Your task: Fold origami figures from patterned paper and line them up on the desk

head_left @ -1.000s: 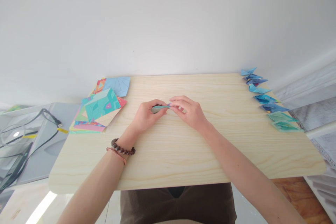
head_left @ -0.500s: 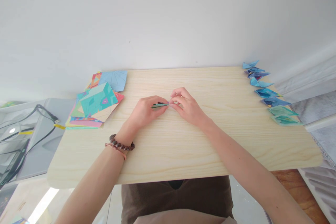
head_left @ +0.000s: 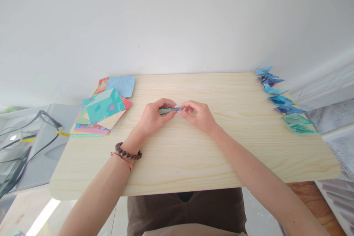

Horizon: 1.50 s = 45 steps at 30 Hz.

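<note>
Currently, a pale grey bin [head_left: 45, 162] is standing beyond the counter's [head_left: 193, 162] left edge and is holding dark cables [head_left: 59, 128], one of them carrying a yellow tag [head_left: 63, 134]. Over the counter's middle, roughly halfway between its left and right edges, a slim folded paper [head_left: 166, 111] is lying between the two hands. The left hand [head_left: 153, 117] is pinching its body, the grip closing thumb against fingers so that the paper is running along the gap between them; the right hand [head_left: 199, 116] is pinching its right tip with the thumb and a finger. Whether the paper is touching the counter, I cannot tell. Loose patterned sheets [head_left: 106, 107] are overlapping near the far left corner, while blue and green folded pieces [head_left: 289, 110] are lining the right edge, starting from the far right corner.
</note>
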Available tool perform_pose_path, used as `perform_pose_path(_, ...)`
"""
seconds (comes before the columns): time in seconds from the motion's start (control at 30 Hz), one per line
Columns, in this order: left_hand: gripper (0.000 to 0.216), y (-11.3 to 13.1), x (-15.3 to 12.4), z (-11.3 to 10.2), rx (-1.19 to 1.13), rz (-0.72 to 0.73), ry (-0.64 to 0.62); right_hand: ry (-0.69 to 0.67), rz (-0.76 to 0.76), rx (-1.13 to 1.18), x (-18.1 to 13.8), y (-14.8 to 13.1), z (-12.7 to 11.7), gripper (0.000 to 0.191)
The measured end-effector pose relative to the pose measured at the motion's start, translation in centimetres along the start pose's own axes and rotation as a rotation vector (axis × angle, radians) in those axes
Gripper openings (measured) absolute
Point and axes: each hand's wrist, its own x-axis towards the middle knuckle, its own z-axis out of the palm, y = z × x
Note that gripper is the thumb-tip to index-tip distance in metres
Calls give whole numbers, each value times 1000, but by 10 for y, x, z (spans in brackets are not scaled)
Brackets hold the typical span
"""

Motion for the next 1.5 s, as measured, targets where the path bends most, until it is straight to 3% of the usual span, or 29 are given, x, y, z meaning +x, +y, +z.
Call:
perform_pose_path(0.5, 20, 4, 0, -2, -30, -20, -32, 69, -40, 55, -1, -4, -1, 10)
perform_pose_path(0.67, 20, 2, 0, -1, -56, -2, -36, 95, -126, 39, -2, -2, 0, 8)
perform_pose_path(0.83, 17, 4, 0, -1, -11, 8, -17, 71, -196, -36, -1, 0, 0, 5)
perform_pose_path(1.37, 16, 6, -2, 1, 66, 103, 45, -64, -164, -120, -1, -5, -6, 9)
perform_pose_path(1.5, 16, 4, -3, 0, 146, 146, -3, -72, -143, -85, -2, 0, -5, 6)
